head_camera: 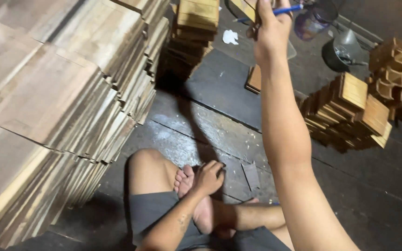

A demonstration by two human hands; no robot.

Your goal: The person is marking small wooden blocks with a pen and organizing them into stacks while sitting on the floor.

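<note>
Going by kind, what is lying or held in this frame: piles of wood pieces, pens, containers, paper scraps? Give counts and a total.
Large stacks of thin wooden boards: 1
Smaller piles of wooden blocks: 3
Blue pens, in the right hand: 1
Dark bowl-like containers: 1
Purple transparent containers: 1
White paper scraps: 1
Total: 8

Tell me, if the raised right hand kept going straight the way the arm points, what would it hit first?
Probably the purple translucent jar on the dark floor just beyond the right hand, which grips a blue pen and a wooden piece. Depth is unclear, so it might pass above the jar.
</note>
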